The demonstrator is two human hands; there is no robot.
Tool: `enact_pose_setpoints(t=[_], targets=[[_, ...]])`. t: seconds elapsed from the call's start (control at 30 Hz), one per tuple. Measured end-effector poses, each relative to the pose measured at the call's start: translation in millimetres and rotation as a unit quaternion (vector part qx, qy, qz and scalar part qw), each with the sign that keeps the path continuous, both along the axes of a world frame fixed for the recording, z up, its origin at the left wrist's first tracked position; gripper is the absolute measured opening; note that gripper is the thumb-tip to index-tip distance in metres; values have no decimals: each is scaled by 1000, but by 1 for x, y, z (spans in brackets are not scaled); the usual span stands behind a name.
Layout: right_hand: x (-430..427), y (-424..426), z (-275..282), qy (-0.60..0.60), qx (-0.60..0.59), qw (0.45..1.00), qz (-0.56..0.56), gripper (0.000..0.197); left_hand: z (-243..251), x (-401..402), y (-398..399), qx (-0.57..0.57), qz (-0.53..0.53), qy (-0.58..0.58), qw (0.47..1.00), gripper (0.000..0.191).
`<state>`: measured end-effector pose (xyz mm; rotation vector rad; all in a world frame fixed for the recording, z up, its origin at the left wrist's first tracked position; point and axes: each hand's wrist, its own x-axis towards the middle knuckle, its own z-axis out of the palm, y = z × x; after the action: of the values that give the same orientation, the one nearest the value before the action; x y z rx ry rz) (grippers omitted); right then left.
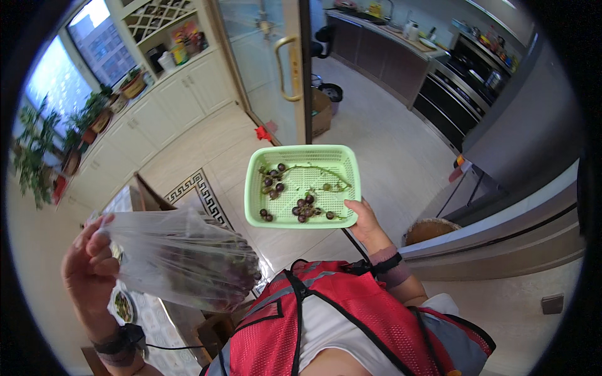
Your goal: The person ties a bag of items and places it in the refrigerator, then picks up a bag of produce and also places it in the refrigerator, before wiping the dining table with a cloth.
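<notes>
My left hand [94, 263] grips the gathered top of a clear plastic bag [160, 249], which hangs over to the right with dark grapes [235, 277] showing through its far end. My right hand [364, 220] holds a light green plastic basket [301, 224] by its lower right corner, thumb over the rim. Inside the basket lie several loose dark grapes [303, 209] and a long bare green grape stem [324, 170]. The basket is roughly level, apart from the bag.
At lower left stands a dining table [155, 329] with a plate of food [123, 306]. A glass sliding door [263, 70] is beyond the basket, beside a cardboard box [321, 113]. To the right are a refrigerator [517, 122] and a woven basket [430, 230] on the floor.
</notes>
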<state>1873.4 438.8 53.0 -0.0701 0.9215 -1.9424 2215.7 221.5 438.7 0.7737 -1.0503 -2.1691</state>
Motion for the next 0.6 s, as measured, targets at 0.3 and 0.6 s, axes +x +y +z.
enact_pose_setpoints(t=[0.3, 0.6], targets=[[97, -20, 4, 17, 27, 980, -198, 49, -106, -4, -121, 28, -244, -38, 969, 57], [143, -75, -65, 10, 46, 942, -333, 47, -264, -80, -214, 35, -415, -1, 909, 53]])
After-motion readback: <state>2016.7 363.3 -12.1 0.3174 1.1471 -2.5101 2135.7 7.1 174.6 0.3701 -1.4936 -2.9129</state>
